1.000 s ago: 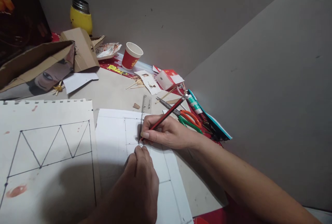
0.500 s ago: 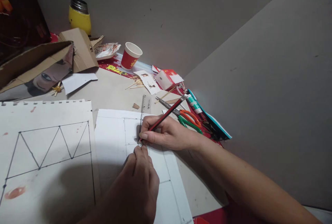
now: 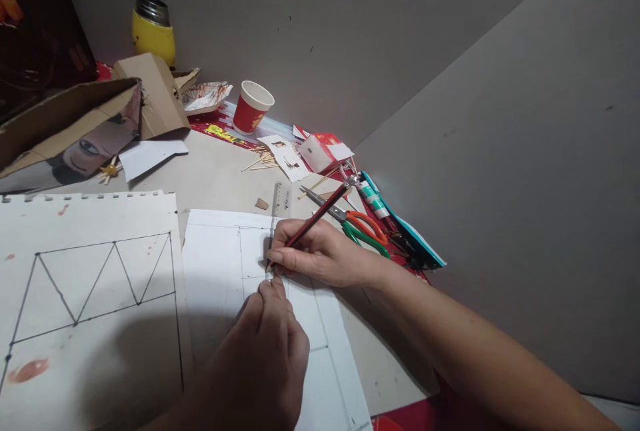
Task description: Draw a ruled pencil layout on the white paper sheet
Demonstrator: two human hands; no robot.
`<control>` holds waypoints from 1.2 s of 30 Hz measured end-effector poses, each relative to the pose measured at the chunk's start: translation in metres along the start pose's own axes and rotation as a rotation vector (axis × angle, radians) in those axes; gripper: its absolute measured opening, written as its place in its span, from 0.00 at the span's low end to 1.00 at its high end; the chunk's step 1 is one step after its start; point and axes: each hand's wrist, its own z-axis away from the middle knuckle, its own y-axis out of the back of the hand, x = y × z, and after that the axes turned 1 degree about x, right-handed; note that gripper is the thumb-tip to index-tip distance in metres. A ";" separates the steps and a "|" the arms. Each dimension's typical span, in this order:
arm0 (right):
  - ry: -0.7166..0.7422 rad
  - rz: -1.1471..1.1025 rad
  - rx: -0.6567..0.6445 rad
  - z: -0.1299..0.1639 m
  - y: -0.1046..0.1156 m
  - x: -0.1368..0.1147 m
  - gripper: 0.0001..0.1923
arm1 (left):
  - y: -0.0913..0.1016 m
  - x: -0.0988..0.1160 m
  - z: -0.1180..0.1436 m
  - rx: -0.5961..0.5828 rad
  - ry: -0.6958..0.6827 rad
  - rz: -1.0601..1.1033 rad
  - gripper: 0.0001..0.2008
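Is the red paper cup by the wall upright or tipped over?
Upright: the red paper cup stands on its base, its open white rim facing up. Contents cannot be seen.

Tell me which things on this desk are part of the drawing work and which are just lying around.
In use: pencil in the right hand; clear ruler pressed by the left hand; white sheet.

Lying about: scissors, red cup, yellow flask, glue tube.

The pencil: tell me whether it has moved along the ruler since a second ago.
Yes, slightly. The pencil tip in the right hand has crept up the clear ruler, away from the left hand, toward the red cup.
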 end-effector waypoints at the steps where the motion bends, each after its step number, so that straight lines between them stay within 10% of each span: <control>1: 0.001 -0.009 0.004 0.000 0.000 0.000 0.17 | -0.001 0.000 0.000 0.000 0.001 -0.004 0.32; 36: -0.108 -0.115 0.249 -0.009 0.010 0.018 0.22 | -0.005 0.000 0.000 0.048 -0.015 -0.012 0.41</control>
